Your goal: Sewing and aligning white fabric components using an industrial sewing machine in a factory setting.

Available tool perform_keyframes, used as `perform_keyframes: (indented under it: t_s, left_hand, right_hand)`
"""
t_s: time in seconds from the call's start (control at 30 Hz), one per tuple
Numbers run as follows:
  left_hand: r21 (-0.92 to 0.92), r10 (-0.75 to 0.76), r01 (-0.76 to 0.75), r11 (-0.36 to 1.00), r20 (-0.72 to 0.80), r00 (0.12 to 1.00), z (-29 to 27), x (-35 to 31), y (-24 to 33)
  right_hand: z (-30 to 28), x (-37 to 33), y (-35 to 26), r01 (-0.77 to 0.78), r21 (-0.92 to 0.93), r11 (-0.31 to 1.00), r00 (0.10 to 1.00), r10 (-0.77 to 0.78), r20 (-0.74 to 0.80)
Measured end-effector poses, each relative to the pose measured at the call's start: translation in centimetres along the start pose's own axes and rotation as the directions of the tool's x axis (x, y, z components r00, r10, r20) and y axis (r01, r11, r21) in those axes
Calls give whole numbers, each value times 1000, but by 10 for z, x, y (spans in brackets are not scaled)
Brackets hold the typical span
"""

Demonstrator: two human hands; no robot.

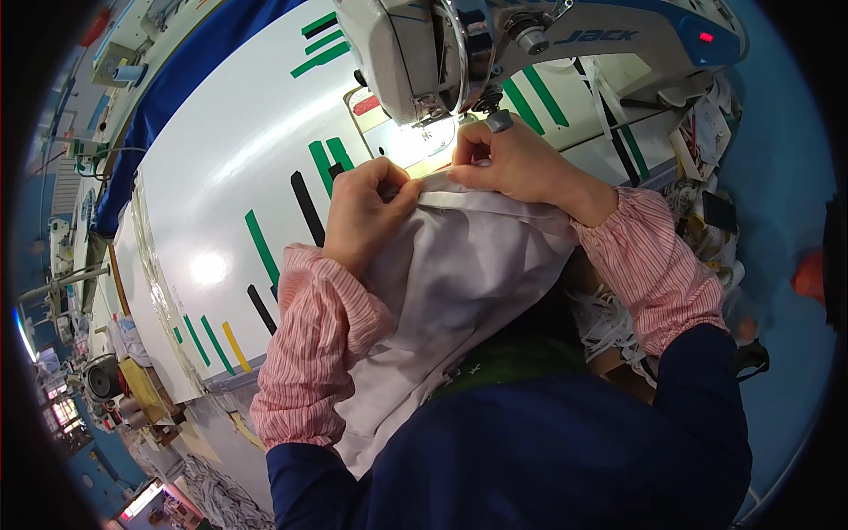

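Each hand (362,210) (521,163) pinches the white cloth (477,256)

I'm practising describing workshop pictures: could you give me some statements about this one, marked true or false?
1. The left hand and right hand both hold the cloth. True.
2. The cloth is black. False: it is pale.
3. A yellow strip is on the table. True.
4. The area under the machine is dark. False: bright light shows under the machine.
5. The left oversleeve is striped. True.
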State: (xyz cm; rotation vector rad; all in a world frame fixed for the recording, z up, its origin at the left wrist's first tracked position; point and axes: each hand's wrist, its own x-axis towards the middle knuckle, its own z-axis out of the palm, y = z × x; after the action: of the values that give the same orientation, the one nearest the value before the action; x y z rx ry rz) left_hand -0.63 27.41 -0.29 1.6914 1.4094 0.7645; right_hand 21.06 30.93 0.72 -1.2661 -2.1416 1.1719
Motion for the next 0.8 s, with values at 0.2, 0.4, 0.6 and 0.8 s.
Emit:
perform_keyframes:
  t_s: [0.2,0.4,0.6,0.8]
  left_hand:
    - [196,22,-11,980,-52,998,9,10,-1]
    - [257,83,-59,965,-84,993,12,29,-4]
    - [256,-39,50,965,-49,998,9,50,-8]
    - [263,-105,112,958,-42,994,7,60,-11]
  right_hand:
    - [8,8,8,7,-31,999,994,-11,-108]
    - [6,25,16,-19,81,997,983,34,-182]
    - [-5,25,18,191,42,981,927,-166,-337]
    - [-10,21,23,318,-313,895,845,-417,-333]
